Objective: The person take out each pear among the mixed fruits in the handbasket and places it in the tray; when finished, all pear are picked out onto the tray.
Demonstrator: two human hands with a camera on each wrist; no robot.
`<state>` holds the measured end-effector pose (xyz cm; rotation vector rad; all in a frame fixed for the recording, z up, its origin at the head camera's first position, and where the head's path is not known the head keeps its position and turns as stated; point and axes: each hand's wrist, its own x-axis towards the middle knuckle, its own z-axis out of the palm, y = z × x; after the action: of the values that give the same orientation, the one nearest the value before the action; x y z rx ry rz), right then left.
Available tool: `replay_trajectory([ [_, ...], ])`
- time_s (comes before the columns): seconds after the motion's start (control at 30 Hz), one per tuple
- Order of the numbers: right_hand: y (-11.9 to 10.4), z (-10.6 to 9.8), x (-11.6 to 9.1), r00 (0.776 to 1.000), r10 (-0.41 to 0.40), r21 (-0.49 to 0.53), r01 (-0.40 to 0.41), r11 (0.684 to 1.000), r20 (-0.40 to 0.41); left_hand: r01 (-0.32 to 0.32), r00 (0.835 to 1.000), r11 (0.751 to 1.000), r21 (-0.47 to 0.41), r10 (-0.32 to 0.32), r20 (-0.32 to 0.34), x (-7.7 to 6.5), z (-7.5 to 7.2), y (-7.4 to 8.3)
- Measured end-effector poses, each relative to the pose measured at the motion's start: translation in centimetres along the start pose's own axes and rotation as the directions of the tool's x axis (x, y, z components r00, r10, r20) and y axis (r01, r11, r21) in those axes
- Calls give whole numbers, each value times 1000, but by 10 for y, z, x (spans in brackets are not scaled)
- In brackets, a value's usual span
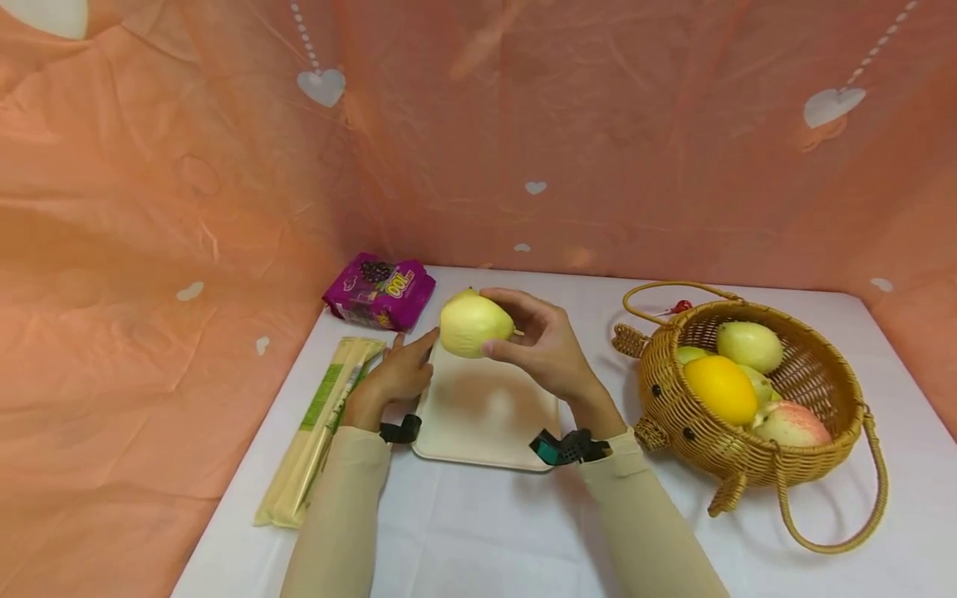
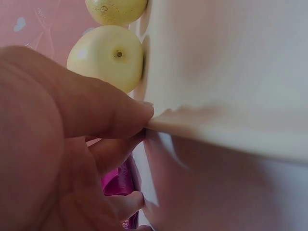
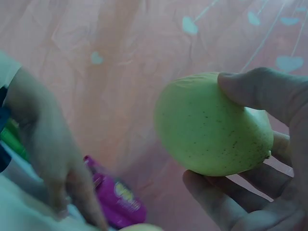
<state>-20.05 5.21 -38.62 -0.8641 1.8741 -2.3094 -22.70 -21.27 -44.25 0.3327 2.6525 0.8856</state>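
My right hand [image 1: 546, 345] holds a yellow-green pear [image 1: 474, 325] above the far left part of a shallow, pale rectangular tray [image 1: 489, 415]. In the right wrist view, thumb and fingers wrap round the speckled pear [image 3: 211, 125], its stem end toward the palm. My left hand [image 1: 399, 374] is at the tray's left edge; the left wrist view has thumb and forefinger pinching its rim [image 2: 202, 132]. That view also has a smooth yellow fruit [image 2: 108, 57] close beyond the thumb, with a speckled one [image 2: 117, 9] past it. Another yellow fruit [image 3: 139, 227] peeks in at the right wrist view's bottom.
A wicker animal-shaped basket [image 1: 815, 465] of fruit stands on the right, with a red-headed item [image 1: 680, 306] behind it. At the back left lies a purple snack bag [image 1: 380, 291]. Long packaged sticks or noodles [image 1: 317, 440] lie left of the tray. Orange cloth [image 1: 561, 166] hangs behind.
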Motion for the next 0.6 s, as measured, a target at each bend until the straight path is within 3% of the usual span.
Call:
replay_trajectory([
  [0.43, 65, -2, -2, 974, 199, -42, -204, 978, -106, -10, 1000, 1000, 11, 10, -15, 0, 2, -3],
  [0.6, 79, 1, -4, 967, 234, -128, -246, 961, -105, -8, 1000, 1000, 11, 8, -10, 0, 2, -2],
])
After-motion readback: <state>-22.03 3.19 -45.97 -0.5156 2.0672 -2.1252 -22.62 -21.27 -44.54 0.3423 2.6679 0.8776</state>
